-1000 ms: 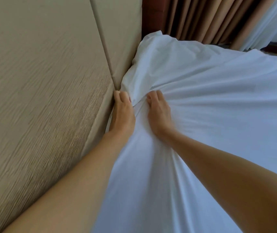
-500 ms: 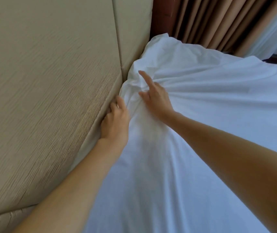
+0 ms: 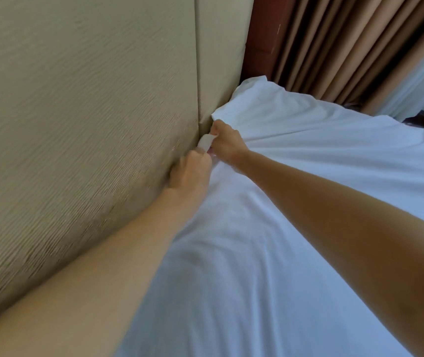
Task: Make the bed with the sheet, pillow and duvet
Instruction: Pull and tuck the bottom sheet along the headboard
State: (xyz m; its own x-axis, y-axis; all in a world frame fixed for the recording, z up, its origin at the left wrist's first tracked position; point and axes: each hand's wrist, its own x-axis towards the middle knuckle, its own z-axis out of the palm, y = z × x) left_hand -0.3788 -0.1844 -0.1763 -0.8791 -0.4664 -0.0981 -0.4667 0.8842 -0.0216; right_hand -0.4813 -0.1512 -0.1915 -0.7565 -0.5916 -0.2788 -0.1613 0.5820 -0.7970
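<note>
Beige headboard (image 3: 85, 140) is seen at nine o'clock, white sheet (image 3: 308, 161) spread toward four. Its edge is gripped in curled fingers (image 3: 218, 128) of left hand (image 3: 190, 176) and right hand (image 3: 227, 146). Tucking is judged in hand, and pushing it down beside the headboard is required next.

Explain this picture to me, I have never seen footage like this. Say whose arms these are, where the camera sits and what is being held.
There is no machine: these are a person's two bare arms, filmed by one wide-angle camera worn on their head, looking down. A white bed sheet lies spread over the bed beside a beige padded headboard, with brown curtains behind. The right hand pinches a fold of the sheet's edge at the headboard; the left hand, fingers curled, seems to grip the same fold.
</note>
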